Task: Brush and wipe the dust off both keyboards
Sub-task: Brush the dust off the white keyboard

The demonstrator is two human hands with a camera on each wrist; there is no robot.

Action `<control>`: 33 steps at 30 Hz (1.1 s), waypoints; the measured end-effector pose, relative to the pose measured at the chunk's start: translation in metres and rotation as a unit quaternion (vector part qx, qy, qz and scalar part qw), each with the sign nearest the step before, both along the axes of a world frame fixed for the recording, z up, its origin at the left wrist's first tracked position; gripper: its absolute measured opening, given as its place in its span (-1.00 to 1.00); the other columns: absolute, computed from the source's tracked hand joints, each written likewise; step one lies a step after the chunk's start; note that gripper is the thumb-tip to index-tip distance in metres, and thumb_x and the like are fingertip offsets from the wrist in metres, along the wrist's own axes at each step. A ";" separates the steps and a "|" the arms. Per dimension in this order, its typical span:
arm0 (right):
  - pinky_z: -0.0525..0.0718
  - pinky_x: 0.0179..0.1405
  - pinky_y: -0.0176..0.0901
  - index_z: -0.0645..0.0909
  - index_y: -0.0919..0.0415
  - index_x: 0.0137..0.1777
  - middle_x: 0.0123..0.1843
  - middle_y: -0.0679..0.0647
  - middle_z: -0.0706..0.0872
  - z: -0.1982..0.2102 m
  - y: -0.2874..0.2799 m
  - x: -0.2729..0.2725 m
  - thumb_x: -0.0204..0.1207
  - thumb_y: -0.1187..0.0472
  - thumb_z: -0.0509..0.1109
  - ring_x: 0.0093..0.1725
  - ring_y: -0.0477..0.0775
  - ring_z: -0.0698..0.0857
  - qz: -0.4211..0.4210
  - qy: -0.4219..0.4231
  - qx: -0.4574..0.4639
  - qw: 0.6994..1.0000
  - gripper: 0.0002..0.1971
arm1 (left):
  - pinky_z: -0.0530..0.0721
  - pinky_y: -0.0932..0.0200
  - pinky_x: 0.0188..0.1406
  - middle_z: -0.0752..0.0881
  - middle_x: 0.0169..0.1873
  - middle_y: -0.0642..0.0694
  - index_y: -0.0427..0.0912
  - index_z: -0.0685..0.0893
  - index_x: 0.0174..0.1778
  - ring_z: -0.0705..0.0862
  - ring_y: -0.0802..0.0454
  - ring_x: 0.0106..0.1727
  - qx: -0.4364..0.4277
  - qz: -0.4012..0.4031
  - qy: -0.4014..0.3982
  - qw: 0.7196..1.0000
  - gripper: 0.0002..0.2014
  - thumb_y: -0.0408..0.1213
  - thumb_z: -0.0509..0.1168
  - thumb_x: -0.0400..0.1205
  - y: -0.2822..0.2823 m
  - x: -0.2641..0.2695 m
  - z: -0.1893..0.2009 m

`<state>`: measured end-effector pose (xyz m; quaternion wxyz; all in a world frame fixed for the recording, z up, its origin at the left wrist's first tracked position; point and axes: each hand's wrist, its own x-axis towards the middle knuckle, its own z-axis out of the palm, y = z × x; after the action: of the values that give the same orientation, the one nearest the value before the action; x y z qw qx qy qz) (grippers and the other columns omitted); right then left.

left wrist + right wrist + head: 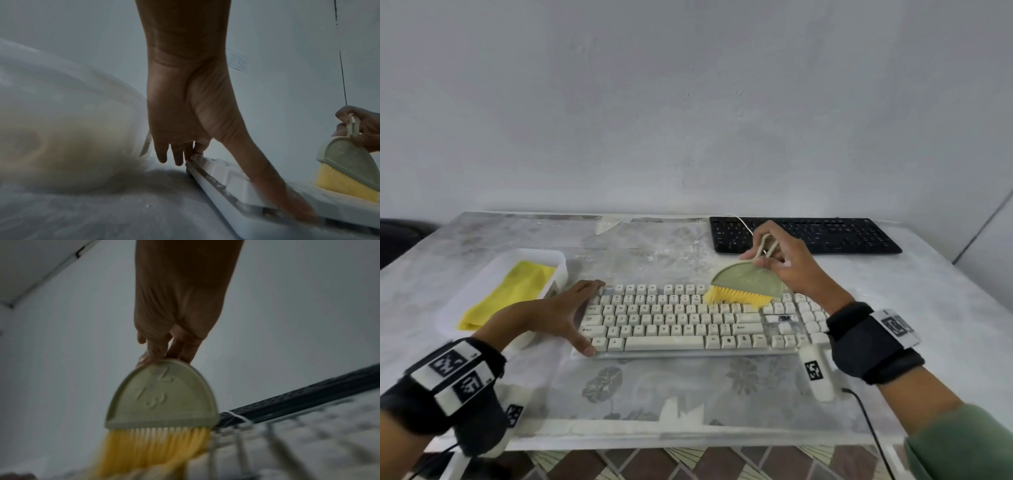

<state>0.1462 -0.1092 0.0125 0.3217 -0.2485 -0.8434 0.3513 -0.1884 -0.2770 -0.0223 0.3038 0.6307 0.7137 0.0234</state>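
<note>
A white keyboard [688,318] [226,178] [308,443] lies mid-table. My left hand [583,317] [255,183] braces its left end with straight fingers at the back corner and the thumb along the front corner. My right hand [756,258] [164,352] [357,126] grips the loop handle of a brush [743,281] [345,162] [162,397] with a green half-round head. Its yellow bristles touch the upper key rows right of centre. A black keyboard [825,236] [308,395] lies at the back right, behind the right hand.
A white tray [541,255] [72,129] left of the white keyboard holds a folded yellow cloth [510,291]. A thin white cable [743,222] crosses the black keyboard. A white tagged device [816,373] sits near the front right. The wall stands right behind the table.
</note>
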 end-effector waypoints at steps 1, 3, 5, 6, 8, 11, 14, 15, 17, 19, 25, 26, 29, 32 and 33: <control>0.59 -0.14 -0.51 0.42 -0.01 -0.09 -0.09 -0.05 0.79 0.001 0.002 0.007 0.46 0.49 0.38 -0.07 -0.29 0.74 -0.002 -0.009 -0.005 1.000 -0.65 | 0.03 0.47 0.36 0.05 0.39 0.21 -0.10 -0.12 0.66 0.06 0.31 0.43 -0.001 -0.001 0.001 1.000 0.66 0.63 0.35 -0.33 0.000 0.001 0.001; 0.58 -0.13 -0.54 0.43 -0.03 -0.08 -0.10 -0.09 0.78 0.008 0.007 0.013 0.47 0.49 0.37 -0.06 -0.31 0.73 0.001 -0.027 -0.011 1.000 -0.64 | 0.03 0.45 0.37 0.05 0.40 0.20 -0.11 -0.14 0.66 0.06 0.30 0.44 -0.002 0.000 0.004 1.000 0.67 0.64 0.35 -0.33 0.000 0.002 0.002; 0.60 -0.12 -0.52 0.44 -0.06 -0.08 -0.11 -0.10 0.78 0.015 0.008 0.011 0.47 0.49 0.37 -0.06 -0.30 0.74 0.008 -0.020 -0.007 1.000 -0.62 | 0.03 0.45 0.37 0.06 0.43 0.17 -0.11 -0.13 0.65 0.06 0.30 0.43 -0.002 0.001 0.005 1.000 0.67 0.63 0.35 -0.33 -0.001 0.002 0.002; 0.64 -0.09 -0.46 0.45 -0.06 -0.08 -0.11 -0.09 0.78 0.016 0.007 0.009 0.46 0.50 0.38 -0.04 -0.25 0.75 0.011 -0.003 -0.004 1.000 -0.62 | 0.03 0.46 0.36 0.07 0.46 0.14 -0.11 -0.13 0.65 0.06 0.30 0.43 -0.002 0.002 0.007 1.000 0.66 0.63 0.35 -0.33 -0.001 0.002 0.002; 0.72 -0.04 -0.25 0.46 -0.05 -0.07 -0.11 -0.08 0.78 0.012 0.006 0.008 0.45 0.50 0.38 0.01 -0.11 0.77 0.006 0.031 0.004 0.999 -0.63 | 0.03 0.44 0.39 0.06 0.52 0.09 -0.11 -0.15 0.65 0.05 0.30 0.43 -0.005 0.003 0.012 1.000 0.66 0.64 0.35 -0.32 -0.002 0.003 0.003; 0.73 -0.01 -0.19 0.46 -0.07 -0.07 -0.14 -0.14 0.78 0.003 0.009 0.021 0.46 0.49 0.38 0.01 -0.11 0.77 -0.012 0.018 0.007 1.000 -0.62 | 0.01 0.31 0.48 0.02 0.56 0.08 -0.10 -0.19 0.66 0.05 0.25 0.48 -0.015 0.007 0.024 1.000 0.68 0.66 0.33 -0.33 -0.002 0.003 0.003; 0.64 -0.04 -0.29 0.45 -0.09 -0.10 -0.14 -0.16 0.78 0.011 0.019 0.039 0.47 0.50 0.36 -0.03 -0.21 0.75 -0.011 -0.043 0.006 0.999 -0.61 | -0.01 0.25 0.52 -0.03 0.61 0.03 -0.10 -0.21 0.66 0.03 0.14 0.59 -0.021 0.012 0.035 0.999 0.70 0.66 0.32 -0.35 -0.002 0.004 0.003; 0.63 -0.06 -0.29 0.44 -0.09 -0.11 -0.14 -0.14 0.79 0.016 0.021 0.042 0.47 0.50 0.36 -0.04 -0.20 0.75 -0.009 -0.052 0.008 0.999 -0.61 | -0.01 0.24 0.53 -0.04 0.62 0.03 -0.10 -0.21 0.66 0.02 0.12 0.61 -0.022 0.014 0.038 0.999 0.71 0.66 0.31 -0.37 -0.001 0.004 0.003; 0.64 -0.08 -0.32 0.45 -0.05 -0.12 -0.14 -0.08 0.80 0.022 0.024 0.044 0.46 0.51 0.37 -0.04 -0.14 0.76 -0.003 -0.032 0.004 0.999 -0.63 | -0.01 0.24 0.54 -0.05 0.63 0.01 -0.11 -0.20 0.66 0.02 0.10 0.62 -0.022 0.016 0.036 0.999 0.71 0.66 0.32 -0.37 0.000 0.004 0.002; 0.64 -0.07 -0.35 0.46 -0.02 -0.10 -0.12 -0.03 0.80 0.019 0.023 0.043 0.45 0.51 0.38 -0.03 -0.12 0.77 -0.007 0.006 -0.007 1.000 -0.64 | -0.01 0.24 0.55 -0.05 0.63 -0.01 -0.12 -0.21 0.66 0.01 0.09 0.62 -0.021 0.015 0.031 0.999 0.71 0.65 0.34 -0.36 0.001 0.003 0.002; 0.59 -0.12 -0.44 0.45 -0.13 -0.15 -0.16 -0.14 0.81 0.012 0.032 0.064 0.46 0.49 0.38 -0.03 -0.19 0.75 -0.018 -0.044 -0.012 0.999 -0.59 | -0.04 0.22 0.57 -0.06 0.63 -0.01 -0.11 -0.22 0.65 -0.02 0.09 0.63 -0.020 0.013 0.027 0.999 0.70 0.64 0.36 -0.33 -0.001 0.001 0.000; 0.59 -0.13 -0.45 0.45 -0.09 -0.14 -0.16 -0.16 0.81 0.016 0.034 0.066 0.46 0.49 0.37 -0.04 -0.18 0.75 -0.016 -0.050 -0.011 0.999 -0.61 | -0.05 0.21 0.57 -0.07 0.63 -0.02 -0.11 -0.22 0.65 -0.03 0.09 0.64 -0.021 0.013 0.026 0.999 0.70 0.64 0.36 -0.34 -0.001 0.002 0.000; 0.61 -0.10 -0.43 0.47 0.01 -0.12 -0.14 -0.03 0.81 0.022 0.033 0.062 0.45 0.53 0.37 -0.05 -0.12 0.76 -0.010 -0.023 -0.007 1.000 -0.65 | -0.06 0.24 0.56 -0.08 0.64 -0.04 -0.13 -0.22 0.65 -0.05 0.08 0.64 -0.020 0.012 0.023 0.999 0.71 0.64 0.35 -0.35 -0.001 0.004 0.001; 0.66 -0.08 -0.34 0.47 -0.08 -0.14 -0.13 -0.01 0.80 0.011 0.030 0.059 0.44 0.52 0.38 -0.03 -0.07 0.76 -0.033 0.023 0.000 0.999 -0.60 | -0.08 0.22 0.56 -0.08 0.64 -0.03 -0.12 -0.23 0.65 -0.06 0.08 0.64 -0.022 0.015 0.023 0.999 0.71 0.64 0.35 -0.35 -0.001 0.005 0.000; 0.67 -0.09 -0.32 0.47 -0.10 -0.15 -0.15 -0.02 0.80 0.006 0.030 0.061 0.44 0.52 0.38 -0.02 -0.05 0.77 -0.044 0.029 0.001 0.999 -0.58 | -0.09 0.20 0.57 -0.09 0.63 -0.03 -0.11 -0.23 0.65 -0.05 0.08 0.64 -0.024 0.016 0.025 0.999 0.71 0.64 0.35 -0.35 -0.001 0.004 0.000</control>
<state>0.2075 -0.0790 0.0188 0.3619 -0.2747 -0.8221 0.3431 -0.1847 -0.2783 -0.0225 0.3004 0.6124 0.7312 -0.0045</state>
